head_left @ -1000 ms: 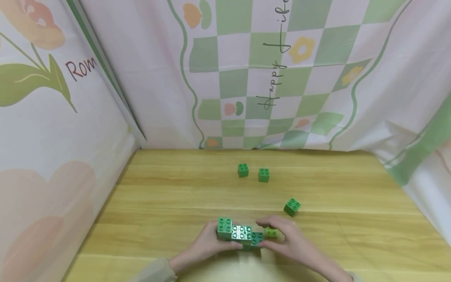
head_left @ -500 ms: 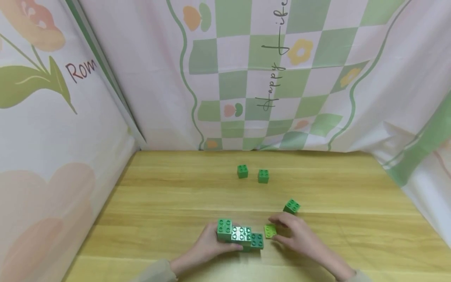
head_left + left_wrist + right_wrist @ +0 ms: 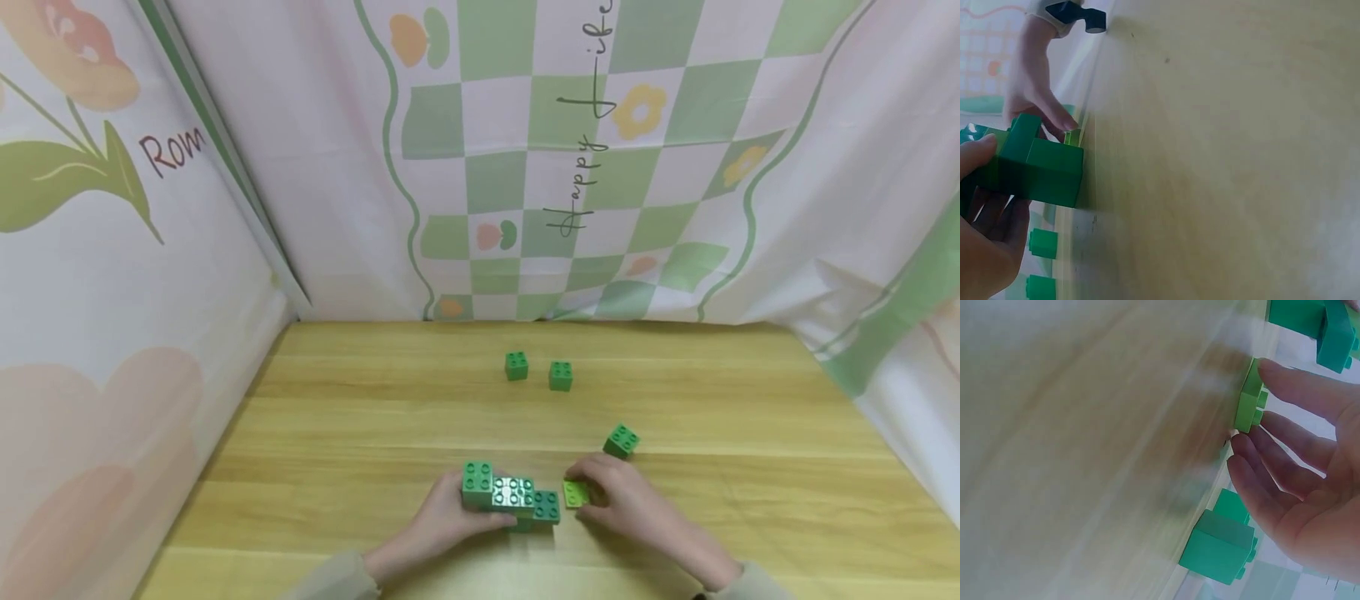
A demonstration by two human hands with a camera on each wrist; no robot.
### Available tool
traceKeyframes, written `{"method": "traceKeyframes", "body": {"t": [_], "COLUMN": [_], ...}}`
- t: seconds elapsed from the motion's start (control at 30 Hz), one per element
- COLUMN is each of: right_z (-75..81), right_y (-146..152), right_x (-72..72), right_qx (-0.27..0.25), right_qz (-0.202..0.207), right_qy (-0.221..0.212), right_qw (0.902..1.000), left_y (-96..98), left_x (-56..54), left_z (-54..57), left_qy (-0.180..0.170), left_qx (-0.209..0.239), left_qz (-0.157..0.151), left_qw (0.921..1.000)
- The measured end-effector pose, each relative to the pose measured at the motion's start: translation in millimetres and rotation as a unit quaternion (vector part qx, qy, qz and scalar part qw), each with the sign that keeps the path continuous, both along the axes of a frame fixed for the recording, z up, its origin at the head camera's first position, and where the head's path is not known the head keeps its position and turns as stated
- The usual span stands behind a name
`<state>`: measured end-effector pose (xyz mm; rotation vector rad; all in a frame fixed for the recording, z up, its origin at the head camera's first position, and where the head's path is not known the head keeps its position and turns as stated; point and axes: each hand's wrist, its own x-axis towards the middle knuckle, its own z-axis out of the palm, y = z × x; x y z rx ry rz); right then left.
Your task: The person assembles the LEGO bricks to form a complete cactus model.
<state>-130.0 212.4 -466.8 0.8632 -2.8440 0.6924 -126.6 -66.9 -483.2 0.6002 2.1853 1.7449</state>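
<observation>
A joined block of toy building bricks (image 3: 513, 493) in several greens is gripped in my left hand (image 3: 444, 518), with the thumb along its near side. A taller light green brick stands at the block's left end and a dark green one (image 3: 547, 506) juts out at the right. Just right of this, a thin lime green brick (image 3: 576, 493) lies on the table, studs up. My right hand (image 3: 628, 505) pinches it between thumb and fingertips; in the right wrist view the thumb touches one end of the lime brick (image 3: 1249, 400), fingertips at the other.
Loose green bricks sit on the wooden table (image 3: 375, 417): one (image 3: 622, 442) just beyond my right hand, two more (image 3: 516, 367) farther back. Patterned cloth (image 3: 570, 183) hangs behind the table and along the left side.
My right hand has left the dark green end of the block, moved right and closed on the lime brick. The left hand keeps its hold, nearly still.
</observation>
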Motion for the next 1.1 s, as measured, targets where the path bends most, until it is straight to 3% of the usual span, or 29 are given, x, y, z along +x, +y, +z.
{"method": "traceKeyframes", "body": {"t": [0.57, 0.9, 1.1], "right_z": [2.1, 15.4, 23.7], "right_y": [-4, -7, -11], "right_x": [1.5, 8.6, 13.7], "right_qx": [0.023, -0.055, -0.074], "right_qz": [-0.004, 0.025, 0.059], "right_qy": [0.007, 0.085, 0.106], "right_qw": [0.9997, 0.9945, 0.9899], "left_y": [-1.1, -0.5, -0.3], "left_x": [-2.4, -6.3, -6.9], "left_z": [-3.6, -8.5, -12.3], "left_qy": [0.013, 0.0, 0.003], "left_qx": [-0.002, -0.005, -0.01], "left_qz": [-0.006, -0.023, -0.025], "left_qw": [0.9999, 0.9997, 0.9996]}}
